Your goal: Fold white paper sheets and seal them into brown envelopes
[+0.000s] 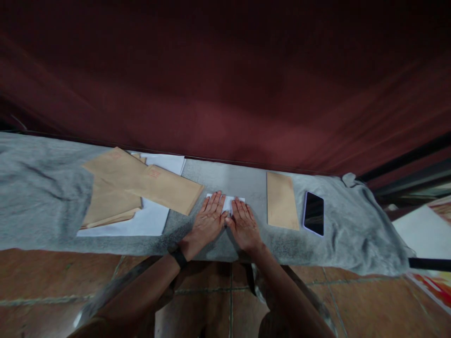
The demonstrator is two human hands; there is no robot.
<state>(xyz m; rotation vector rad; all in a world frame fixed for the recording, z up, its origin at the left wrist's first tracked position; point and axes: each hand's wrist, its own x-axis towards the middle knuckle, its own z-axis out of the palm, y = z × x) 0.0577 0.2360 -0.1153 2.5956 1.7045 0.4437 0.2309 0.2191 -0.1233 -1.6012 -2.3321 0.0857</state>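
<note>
A small piece of white paper [228,203], apparently folded, lies on the grey cloth in front of me. My left hand [209,217] rests flat on its left part, fingers stretched out. Over its right part my right hand [244,222] lies flat as well, and the two thumbs nearly meet. Most of the paper is hidden under my hands. To the left, several brown envelopes [155,185] overlap on white sheets of paper [155,220]. A single brown envelope [282,201] lies to the right of my right hand.
A phone [314,213] lies face up, right of the single envelope. The grey cloth [42,197] covers a long, narrow surface, rumpled at both ends. Behind it hangs a dark red fabric [218,117]. Below is a tiled floor [197,300]; a white item [426,232] stands at far right.
</note>
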